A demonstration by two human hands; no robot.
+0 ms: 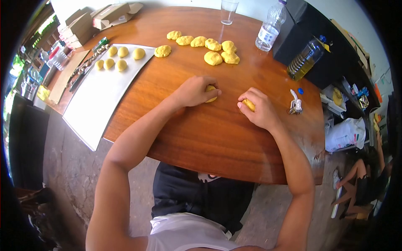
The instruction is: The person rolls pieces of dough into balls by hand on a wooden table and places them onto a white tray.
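Note:
My left hand [197, 90] curls around a yellow dough ball [210, 94] over the wooden table [201, 142]. To its right, my right hand [258, 108] has its fingers wrapped round another piece of yellow dough [249, 104], mostly covered by the palm. Beyond the hands lie several rough dough lumps [212, 58] in a loose row, with one lump [163, 51] apart beside the tray. On the left, a pale metal tray [100, 92] carries several smooth round dough balls [121, 65] at its far end.
A water bottle [268, 33], an oil bottle [305, 58] and a glass [228, 11] stand at the back. A crumpled white item [295, 102] and blue cap [300, 90] lie right. Cardboard boxes [109, 16] sit back left. Another person [360, 184] is low at far right.

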